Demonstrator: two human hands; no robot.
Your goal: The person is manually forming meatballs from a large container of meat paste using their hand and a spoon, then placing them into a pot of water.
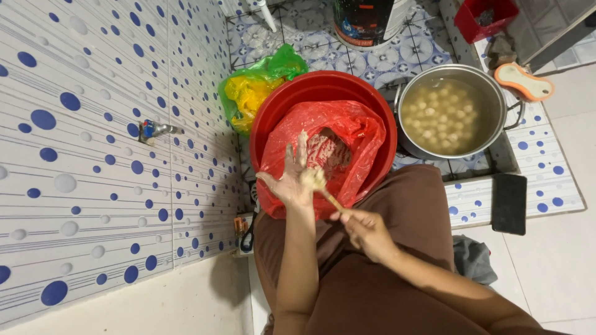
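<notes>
- Left hand (292,180): fingers spread, palm coated in pale paste, over the near rim of the red basin (273,108).
- Right hand (365,229): fingers pinching a spoon (323,189), its tip at the left palm.
- Red bag (354,133): lines the basin, holds minced paste.
- Steel pot (496,93): beside the basin's right edge, pale balls in water.

wall (87,155) – white tile, blue dots | floor (559,273) – pale, plain | tap (155,130) on wall
</notes>
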